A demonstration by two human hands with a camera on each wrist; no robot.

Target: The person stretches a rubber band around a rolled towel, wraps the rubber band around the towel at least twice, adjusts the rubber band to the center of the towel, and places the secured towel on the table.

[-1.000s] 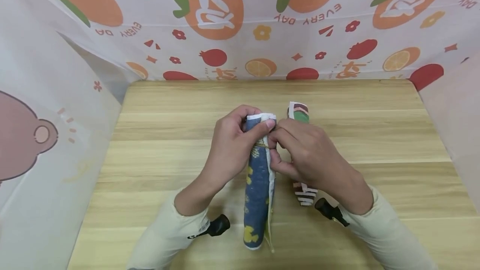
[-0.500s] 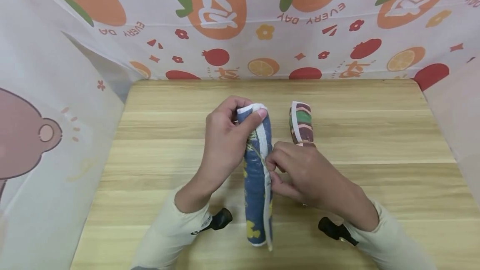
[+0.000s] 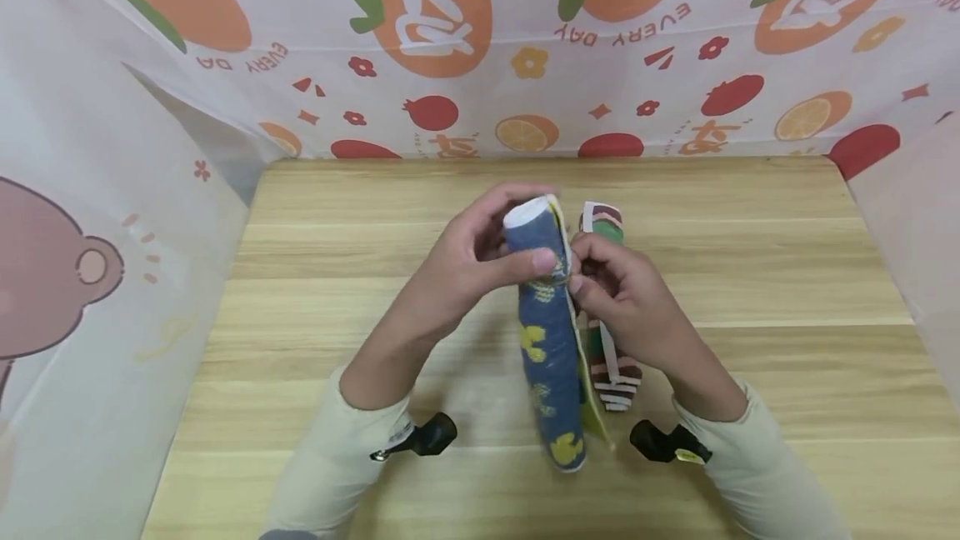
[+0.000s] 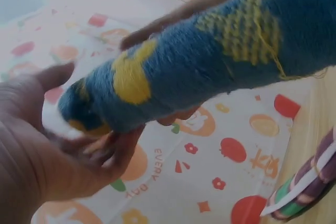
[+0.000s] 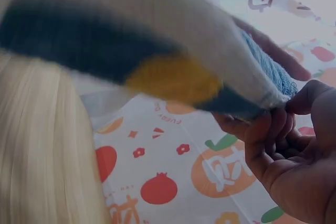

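A rolled blue towel [image 3: 551,373] with yellow patches and a pale edge is held up off the wooden table in the head view, tilted with its top toward the left. My left hand [image 3: 465,277] grips it near the top, thumb across the front and fingers behind. At its right side my right hand [image 3: 633,298] pinches the loose edge near a thin yellowish band [image 3: 553,280]. In the right wrist view, thumb and fingertips meet on the pale edge [image 5: 262,95]. The left wrist view shows the roll's patterned side, partly in front of the left fingers.
A second roll [image 3: 617,377], striped in brown, pink and green with a white edge, lies on the wooden table [image 3: 360,223] behind the right hand, which partly hides it. A fruit-printed cloth [image 3: 525,107] hangs behind the table's far edge.
The towel's top has swung right and the roll has turned, so its pale seam now lies on the right side. My right hand has moved up the edge; the striped roll stays put.
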